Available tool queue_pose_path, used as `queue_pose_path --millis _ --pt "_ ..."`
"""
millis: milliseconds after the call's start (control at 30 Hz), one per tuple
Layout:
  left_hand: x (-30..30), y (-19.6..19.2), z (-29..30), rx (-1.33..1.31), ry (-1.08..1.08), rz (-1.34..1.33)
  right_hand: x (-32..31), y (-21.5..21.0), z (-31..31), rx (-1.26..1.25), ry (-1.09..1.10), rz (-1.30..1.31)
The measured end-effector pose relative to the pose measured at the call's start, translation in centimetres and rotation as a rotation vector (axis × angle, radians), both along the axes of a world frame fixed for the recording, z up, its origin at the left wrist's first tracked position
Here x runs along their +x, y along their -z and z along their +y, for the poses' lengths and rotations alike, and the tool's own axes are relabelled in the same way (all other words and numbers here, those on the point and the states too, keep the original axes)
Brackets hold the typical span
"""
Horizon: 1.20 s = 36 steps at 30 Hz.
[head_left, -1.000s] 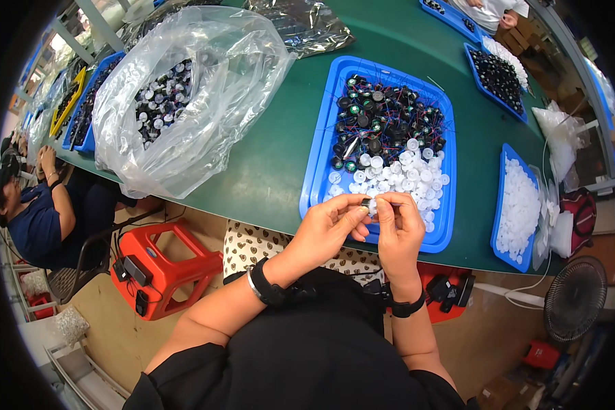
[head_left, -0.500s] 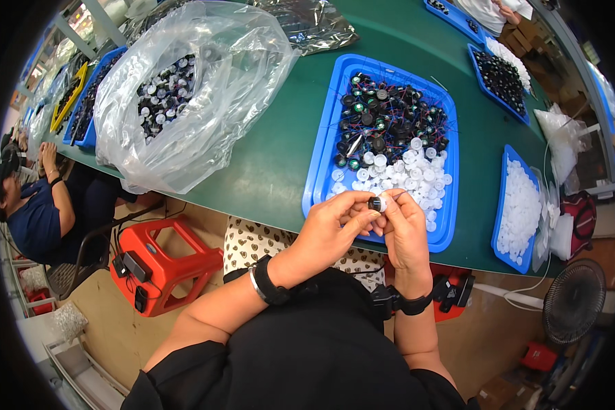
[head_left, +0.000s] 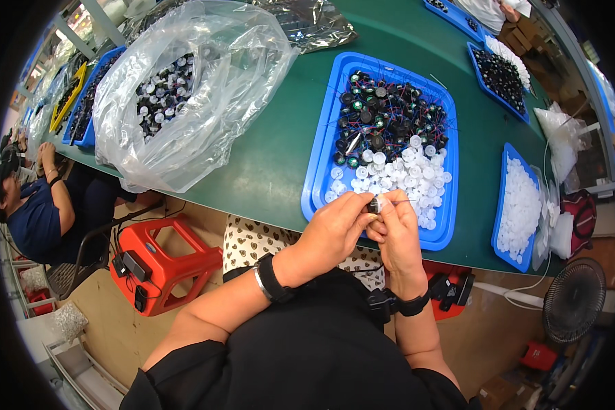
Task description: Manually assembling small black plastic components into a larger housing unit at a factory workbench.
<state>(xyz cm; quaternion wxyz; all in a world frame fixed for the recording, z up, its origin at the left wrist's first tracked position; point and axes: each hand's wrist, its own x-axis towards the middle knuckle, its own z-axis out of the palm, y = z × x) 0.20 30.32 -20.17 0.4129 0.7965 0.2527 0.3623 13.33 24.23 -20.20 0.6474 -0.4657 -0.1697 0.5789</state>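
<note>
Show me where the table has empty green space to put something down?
Bare green table lies between the big clear plastic bag and the middle blue tray. A narrower strip runs between that tray and the right tray of white pieces. Inside the middle tray it is crowded, and both hands work at its near edge.

A small round black part sits pinched between fingertips above the near rim of the blue tray.

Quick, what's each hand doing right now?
Left hand: closed, pinching a small dark round part.
Right hand: closed on the same part, fingertips meeting the left's.
</note>
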Motion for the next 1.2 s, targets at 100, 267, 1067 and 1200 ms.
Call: queue_pose_path --millis 100,267,1067,1200 --pt "0.1 0.6 -0.2 -0.158 0.033 -0.103 -0.4 -0.4 0.0 0.058 0.010 -0.160" --pt "0.3 0.4 -0.1 -0.774 0.156 -0.329 0.0 -1.4 0.4 0.042 0.000 -0.059" --pt "-1.5 -1.3 2.2 -1.615 0.318 -0.427 -0.3 -1.9 1.1 0.469 0.045 -1.628" --pt "-3.6 -3.1 4.9 -1.229 0.187 -0.514 -0.5 -3.9 1.9 0.442 -0.032 -1.468"
